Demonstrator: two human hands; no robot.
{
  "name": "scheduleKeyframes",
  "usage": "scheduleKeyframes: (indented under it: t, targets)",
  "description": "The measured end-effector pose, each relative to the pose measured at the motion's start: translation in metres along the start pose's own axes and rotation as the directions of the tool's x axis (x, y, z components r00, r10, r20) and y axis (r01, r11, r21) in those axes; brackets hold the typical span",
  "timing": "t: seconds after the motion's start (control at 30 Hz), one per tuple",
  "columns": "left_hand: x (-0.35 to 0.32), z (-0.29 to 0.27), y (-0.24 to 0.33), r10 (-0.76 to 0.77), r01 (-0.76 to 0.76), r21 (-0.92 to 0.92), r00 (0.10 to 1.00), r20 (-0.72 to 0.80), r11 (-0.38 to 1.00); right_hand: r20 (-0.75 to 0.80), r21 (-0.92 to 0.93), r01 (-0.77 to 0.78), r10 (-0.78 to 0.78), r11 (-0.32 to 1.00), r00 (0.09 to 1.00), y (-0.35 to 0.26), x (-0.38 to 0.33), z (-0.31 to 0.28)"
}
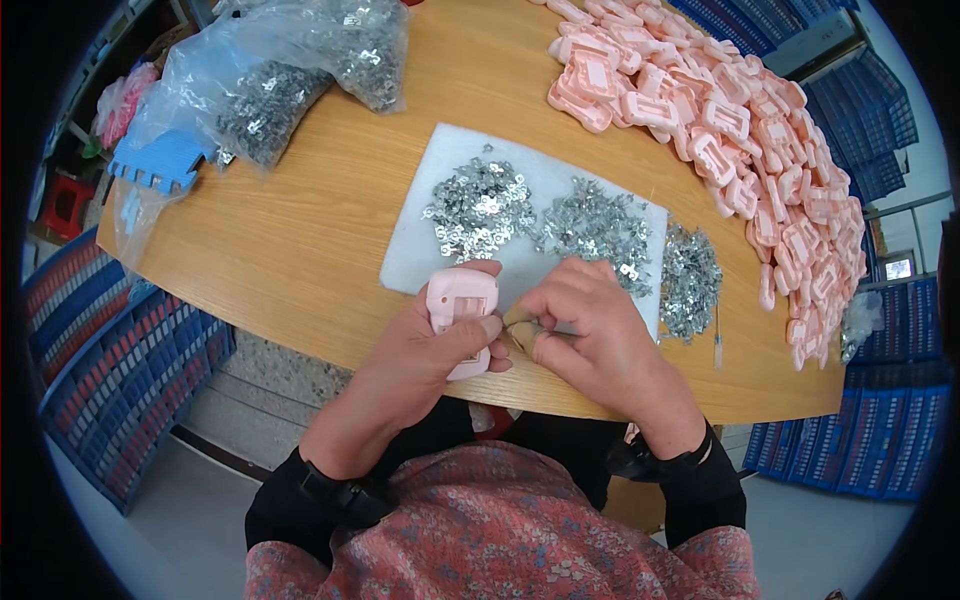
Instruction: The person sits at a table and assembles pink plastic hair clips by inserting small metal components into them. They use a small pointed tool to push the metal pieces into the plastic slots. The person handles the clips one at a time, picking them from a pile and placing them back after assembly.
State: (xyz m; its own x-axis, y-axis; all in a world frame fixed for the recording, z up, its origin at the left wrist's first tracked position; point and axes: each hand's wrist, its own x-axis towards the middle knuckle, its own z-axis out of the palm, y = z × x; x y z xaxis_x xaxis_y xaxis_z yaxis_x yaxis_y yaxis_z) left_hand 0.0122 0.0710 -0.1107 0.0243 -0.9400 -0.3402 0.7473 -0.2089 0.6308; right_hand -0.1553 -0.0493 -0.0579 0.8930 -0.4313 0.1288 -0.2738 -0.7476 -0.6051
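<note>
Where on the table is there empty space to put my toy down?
Bare wood lies left of the white pad, between it and the clear bags of metal bits. Another strip runs between the pad and the pink casings. The pad itself and the right edge are crowded.

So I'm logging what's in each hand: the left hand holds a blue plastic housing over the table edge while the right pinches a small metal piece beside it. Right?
Not quite: in the head view the plastic housing in the left hand is pink, not blue. The right hand does pinch a small metal piece beside it.
</note>
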Motion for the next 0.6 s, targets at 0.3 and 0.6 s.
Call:
scheduleKeyframes:
  t: [0.3,0.6]
  targets:
    - [0.006,0.011,-0.019,-0.084,0.130,-0.236,0.977,0.195,0.963,-0.206,0.407,-0.194,0.297,0.893,0.933,0.004,-0.024,0.015]
    - [0.006,0.021,-0.029,-0.138,0.166,-0.168,0.977,0.165,0.972,-0.300,0.028,-0.115,0.118,0.993,0.947,0.007,-0.028,0.022]
